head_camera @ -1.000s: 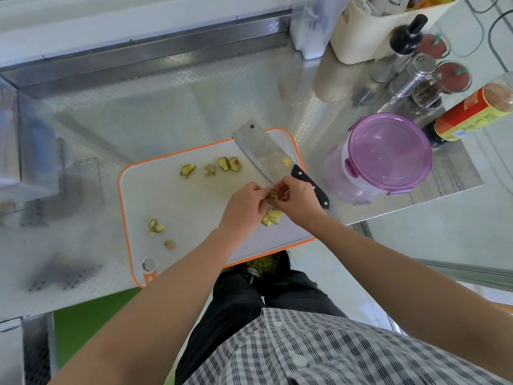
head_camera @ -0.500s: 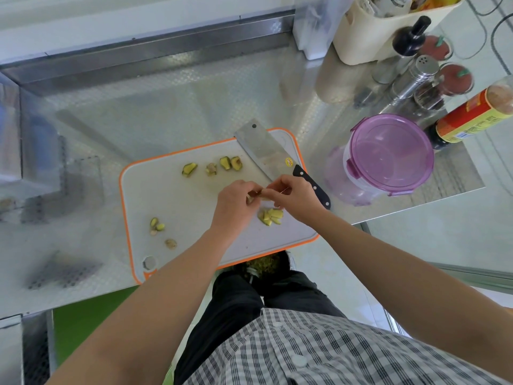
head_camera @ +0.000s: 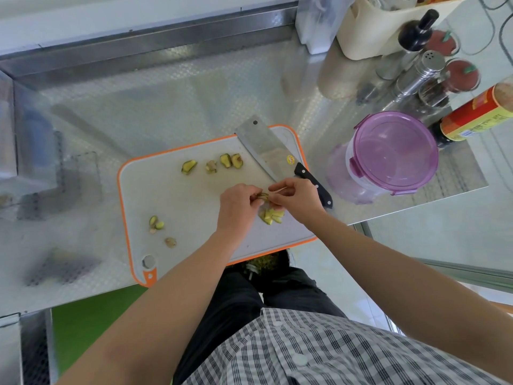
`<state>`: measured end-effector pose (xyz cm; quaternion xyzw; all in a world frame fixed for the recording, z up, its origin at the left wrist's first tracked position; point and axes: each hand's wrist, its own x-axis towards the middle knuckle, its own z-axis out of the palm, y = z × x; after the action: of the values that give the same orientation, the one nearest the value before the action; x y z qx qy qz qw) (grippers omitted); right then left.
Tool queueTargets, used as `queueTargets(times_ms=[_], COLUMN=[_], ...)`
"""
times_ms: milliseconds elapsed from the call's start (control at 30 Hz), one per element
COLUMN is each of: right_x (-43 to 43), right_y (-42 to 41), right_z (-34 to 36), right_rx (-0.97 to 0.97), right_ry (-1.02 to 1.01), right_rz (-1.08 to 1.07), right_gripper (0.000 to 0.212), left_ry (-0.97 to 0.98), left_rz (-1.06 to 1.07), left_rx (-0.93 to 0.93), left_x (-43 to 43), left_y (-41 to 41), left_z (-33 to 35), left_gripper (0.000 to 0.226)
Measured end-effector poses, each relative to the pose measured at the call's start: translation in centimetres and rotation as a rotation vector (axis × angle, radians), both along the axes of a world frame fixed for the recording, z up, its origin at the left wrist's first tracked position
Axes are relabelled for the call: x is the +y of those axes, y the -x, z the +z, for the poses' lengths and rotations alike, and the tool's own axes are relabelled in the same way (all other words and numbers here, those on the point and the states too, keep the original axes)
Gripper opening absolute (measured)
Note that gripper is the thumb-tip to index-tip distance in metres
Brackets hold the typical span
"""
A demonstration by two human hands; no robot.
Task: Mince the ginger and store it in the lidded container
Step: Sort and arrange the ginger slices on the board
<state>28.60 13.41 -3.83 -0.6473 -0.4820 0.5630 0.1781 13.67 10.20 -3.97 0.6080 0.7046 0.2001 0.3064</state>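
Observation:
On the white, orange-rimmed cutting board (head_camera: 177, 195), my left hand (head_camera: 238, 204) and my right hand (head_camera: 297, 195) meet over a small ginger piece (head_camera: 263, 196), both pinching it. A little pile of cut ginger (head_camera: 271, 216) lies just below the fingers. More ginger slices (head_camera: 212, 163) sit along the board's far edge and a few ginger bits (head_camera: 158, 226) at its left. A cleaver (head_camera: 270, 151) with a black handle lies flat on the board's right side, touching my right hand. The purple lidded container (head_camera: 394, 151) stands shut to the right of the board.
Steel counter (head_camera: 166, 93) with a raised back rim. At the far right stand a cream bin (head_camera: 383, 26), a dark-capped bottle (head_camera: 413, 31), a steel shaker (head_camera: 422, 70), red-topped jars (head_camera: 462, 76) and a red-labelled sauce bottle (head_camera: 477, 115). The counter's edge runs just right of the container.
Both hands stayed together at the board's right side, shifting slightly while working the small ginger piece between the fingertips. Nothing else moved.

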Motion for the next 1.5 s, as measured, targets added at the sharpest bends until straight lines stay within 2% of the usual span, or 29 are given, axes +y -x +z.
queueTargets(times_ms=[133,267,333,467,567,633,767,833,900,933,1067,1200,1267,1400,1500], right_x=[-0.2,-0.4,-0.4,-0.1,0.7,1.2,1.7,1.9,2.1,2.2,2.7,2.8,2.7,2.8,2.7], right_y=[0.2,0.1,0.2,0.8,2.0,3.0,5.7,7.1,8.5,9.1,10.8,11.0,10.6,8.6,6.3], right_z=[0.1,-0.1,-0.1,-0.2,0.0,-0.1,-0.1,-0.2,-0.3,-0.3,-0.8,-1.3,-1.3,-1.0,-0.8], right_rx=[-0.027,0.017,0.006,-0.12,-0.164,-0.146,-0.103,-0.062,-0.034,-0.027,-0.061,-0.143,-0.191,-0.274,-0.339], right_ry=[-0.062,0.003,-0.002,-0.202,-0.372,-0.474,-0.683,-0.734,-0.719,-0.702,-0.615,-0.597,-0.592,-0.541,-0.486], right_rz=[0.05,-0.007,0.032,0.283,0.312,0.353,0.458,0.497,0.521,0.536,0.567,0.541,0.518,0.436,0.403], right_gripper=[0.009,0.012,0.015,0.02,0.012,0.01,0.011,0.014,0.017,0.018,0.022,0.02,0.019,0.022,0.019], left_ry=[0.017,0.041,0.04,0.001,0.003,0.102,0.388,0.44,0.407,0.375,0.185,0.091,0.059,-0.06,-0.129], left_rz=[-0.029,-0.011,-0.006,-0.013,-0.013,0.11,0.568,0.688,0.71,0.71,0.725,0.505,0.441,0.39,0.121], left_rx=[-0.009,0.033,0.043,0.034,-0.02,-0.146,-0.704,-0.827,-0.858,-0.848,-0.682,-0.084,0.073,0.168,0.157], left_x=[0.1,0.0,0.2,0.3,0.0,0.2,1.1,1.2,1.1,0.9,0.9,1.2,1.3,1.0,0.7], left_y=[0.0,0.1,0.1,1.1,2.3,3.5,5.9,7.2,8.4,9.0,11.9,13.4,13.3,11.6,9.6], left_z=[0.2,-0.2,-0.3,-0.2,0.1,0.6,1.7,1.9,1.9,1.8,0.9,-0.3,-0.3,0.2,0.3], left_gripper=[0.016,0.016,0.015,0.017,0.017,0.02,0.015,0.017,0.011,0.006,0.015,0.013,0.013,0.015,0.014])
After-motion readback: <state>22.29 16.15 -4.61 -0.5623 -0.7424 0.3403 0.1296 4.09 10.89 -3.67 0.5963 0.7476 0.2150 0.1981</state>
